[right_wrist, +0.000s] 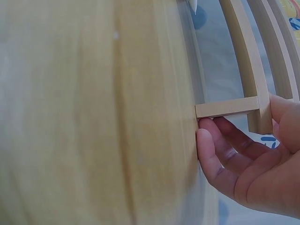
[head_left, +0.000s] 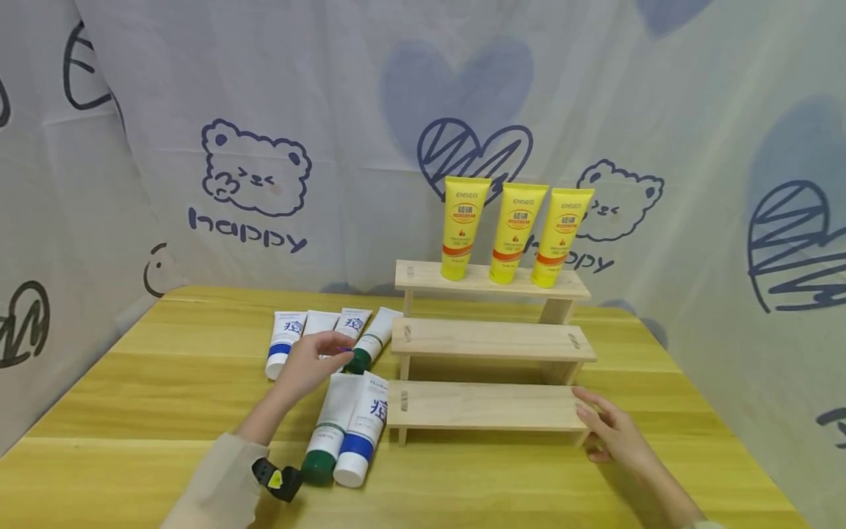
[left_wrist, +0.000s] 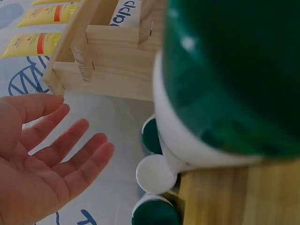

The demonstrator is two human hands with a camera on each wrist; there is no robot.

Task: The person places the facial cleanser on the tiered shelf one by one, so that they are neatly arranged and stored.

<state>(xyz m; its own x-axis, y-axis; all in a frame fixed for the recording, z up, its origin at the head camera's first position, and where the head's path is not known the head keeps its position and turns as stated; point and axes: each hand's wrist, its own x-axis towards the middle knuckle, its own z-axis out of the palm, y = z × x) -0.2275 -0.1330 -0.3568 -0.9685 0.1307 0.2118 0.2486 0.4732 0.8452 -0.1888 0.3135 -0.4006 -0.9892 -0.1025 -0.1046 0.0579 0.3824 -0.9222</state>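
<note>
My left hand [head_left: 316, 365] hovers over the white tubes left of the stand, its fingers loosely extended. In the left wrist view this hand [left_wrist: 56, 159] holds nothing. Nearest to it lies a green-capped white tube [head_left: 377, 334] in the back group. Two more tubes lie in front, one with a green cap [head_left: 328, 426] and one with a blue band [head_left: 362, 430]. My right hand [head_left: 615, 430] grips the right end of the lowest step of a three-step wooden stand [head_left: 485, 408]. In the right wrist view its fingers [right_wrist: 225, 150] curl by the stand's leg.
Three yellow tubes [head_left: 518, 231] stand upright on the top step. Several white tubes [head_left: 287, 342] lie side by side at the back left of the wooden table [head_left: 132, 419]. A patterned cloth [head_left: 357, 73] hangs behind the table.
</note>
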